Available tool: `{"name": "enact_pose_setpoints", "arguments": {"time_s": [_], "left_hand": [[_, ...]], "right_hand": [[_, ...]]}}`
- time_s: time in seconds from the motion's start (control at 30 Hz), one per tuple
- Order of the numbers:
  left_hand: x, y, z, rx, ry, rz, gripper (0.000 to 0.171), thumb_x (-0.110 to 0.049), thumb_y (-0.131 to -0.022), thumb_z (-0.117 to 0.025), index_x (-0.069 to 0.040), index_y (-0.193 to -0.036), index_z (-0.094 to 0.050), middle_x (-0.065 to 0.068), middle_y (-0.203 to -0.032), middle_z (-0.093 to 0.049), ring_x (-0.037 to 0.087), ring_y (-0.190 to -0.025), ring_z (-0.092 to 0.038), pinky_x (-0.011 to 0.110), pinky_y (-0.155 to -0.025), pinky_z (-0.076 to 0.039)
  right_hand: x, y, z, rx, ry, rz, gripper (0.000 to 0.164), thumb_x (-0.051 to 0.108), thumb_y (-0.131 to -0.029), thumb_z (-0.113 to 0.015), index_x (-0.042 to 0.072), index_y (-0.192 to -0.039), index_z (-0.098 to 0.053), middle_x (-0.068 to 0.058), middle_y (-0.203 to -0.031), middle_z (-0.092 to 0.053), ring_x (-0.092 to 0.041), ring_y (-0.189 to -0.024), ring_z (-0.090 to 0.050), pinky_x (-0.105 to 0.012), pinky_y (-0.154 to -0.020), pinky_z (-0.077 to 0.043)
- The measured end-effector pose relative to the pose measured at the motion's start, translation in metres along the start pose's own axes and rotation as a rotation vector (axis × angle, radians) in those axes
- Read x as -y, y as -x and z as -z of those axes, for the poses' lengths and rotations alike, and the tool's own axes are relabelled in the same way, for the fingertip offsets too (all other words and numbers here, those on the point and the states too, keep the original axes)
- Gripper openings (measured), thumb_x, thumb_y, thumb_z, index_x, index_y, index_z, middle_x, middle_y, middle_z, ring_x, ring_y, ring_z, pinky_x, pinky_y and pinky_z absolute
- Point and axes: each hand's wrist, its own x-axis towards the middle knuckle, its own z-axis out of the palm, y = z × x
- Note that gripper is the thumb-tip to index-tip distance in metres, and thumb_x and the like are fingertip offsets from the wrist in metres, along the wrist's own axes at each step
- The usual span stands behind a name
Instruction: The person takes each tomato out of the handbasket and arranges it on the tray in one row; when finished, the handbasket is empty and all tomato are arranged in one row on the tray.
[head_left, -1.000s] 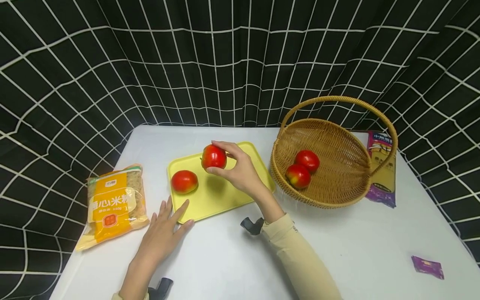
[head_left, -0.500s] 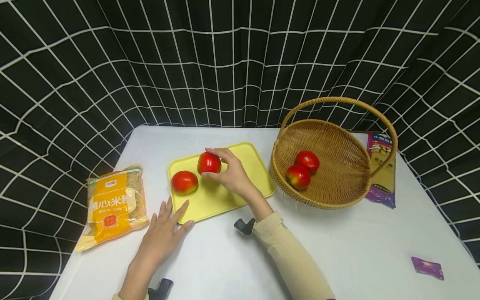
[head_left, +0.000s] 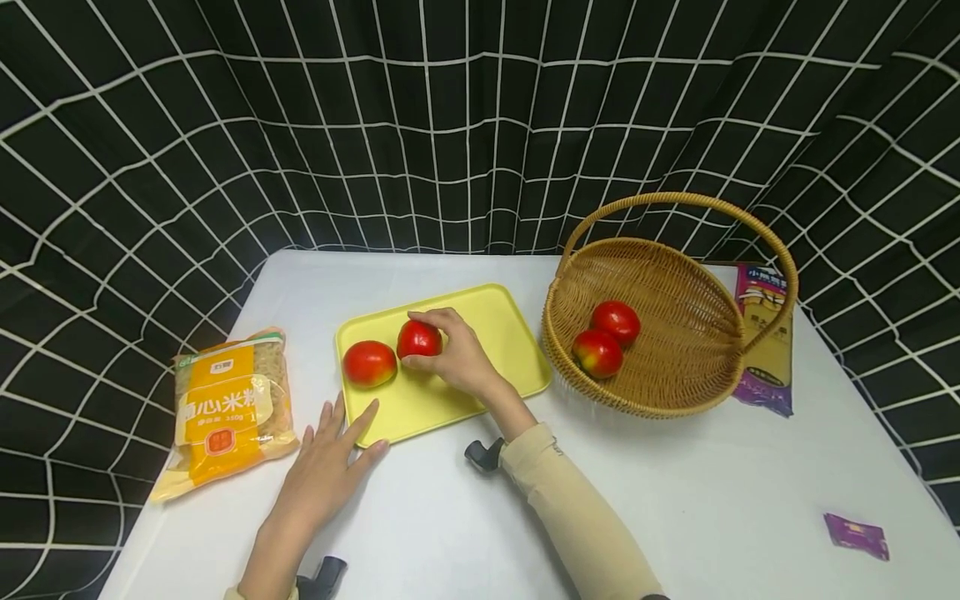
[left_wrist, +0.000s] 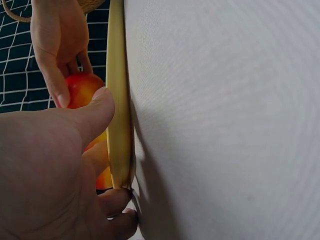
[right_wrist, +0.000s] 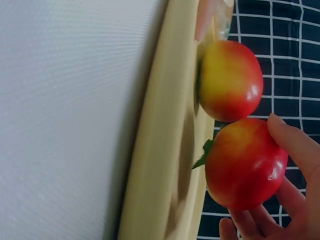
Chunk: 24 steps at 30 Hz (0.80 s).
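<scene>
A red tomato [head_left: 417, 338] with a green calyx is held between the thumb and fingers of my right hand [head_left: 459, 357], low over the yellow tray [head_left: 480, 379]. Immediately left of it, a second red tomato [head_left: 369, 363] lies in the tray; the right wrist view shows the held tomato [right_wrist: 247, 162] up against this other tomato [right_wrist: 231, 80]. My left hand [head_left: 322, 471] lies at the tray's near left corner with fingers spread, the index reaching over the rim. In the left wrist view the left thumb [left_wrist: 102, 107] overlaps the tray's edge [left_wrist: 119, 100].
Right of the tray stands a wicker basket [head_left: 682, 350] with a tall handle, two red fruits [head_left: 606, 337] inside it. Behind its right side is a purple and yellow packet [head_left: 765, 350]. A bag of noodles [head_left: 232, 408] lies at left, a small purple wrapper [head_left: 857, 535] at front right.
My right hand has lowered the tomato into the tray and shifted it slightly left, beside the other tomato. The left hand has stayed in place.
</scene>
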Motion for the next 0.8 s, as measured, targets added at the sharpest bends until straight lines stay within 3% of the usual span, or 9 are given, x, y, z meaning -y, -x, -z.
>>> {"name": "enact_pose_setpoints", "arguments": {"time_s": [0.23, 0.47, 0.8], "left_hand": [[0.001, 0.0, 0.0, -0.008, -0.002, -0.01, 0.07, -0.055, -0.108, -0.053, -0.025, -0.167, -0.034, 0.027, -0.176, -0.002, 0.051, -0.163, 0.002, 0.07, -0.131, -0.001], [0.0, 0.0, 0.0, -0.001, 0.001, -0.003, 0.07, -0.055, -0.107, -0.054, -0.026, -0.167, -0.035, 0.026, -0.176, -0.002, 0.051, -0.163, 0.002, 0.07, -0.131, -0.001], [0.001, -0.001, -0.001, 0.0, 0.003, 0.001, 0.071, -0.055, -0.106, -0.055, -0.026, -0.167, -0.035, 0.026, -0.177, -0.002, 0.051, -0.163, 0.002, 0.069, -0.131, -0.001]], "right_hand": [[-0.005, -0.001, -0.005, 0.02, 0.064, -0.011, 0.065, 0.015, -0.087, -0.089, 0.018, -0.147, -0.064, -0.011, -0.145, -0.057, -0.034, -0.137, -0.055, -0.052, -0.115, -0.053], [-0.012, -0.004, -0.011, 0.027, 0.062, 0.018, 0.065, 0.011, -0.086, -0.089, 0.013, -0.146, -0.065, -0.013, -0.144, -0.056, -0.035, -0.136, -0.054, -0.053, -0.114, -0.054], [-0.01, -0.004, -0.014, 0.031, 0.066, 0.018, 0.068, 0.011, -0.086, -0.089, 0.015, -0.149, -0.063, -0.013, -0.146, -0.056, -0.036, -0.138, -0.053, -0.054, -0.113, -0.054]]}}
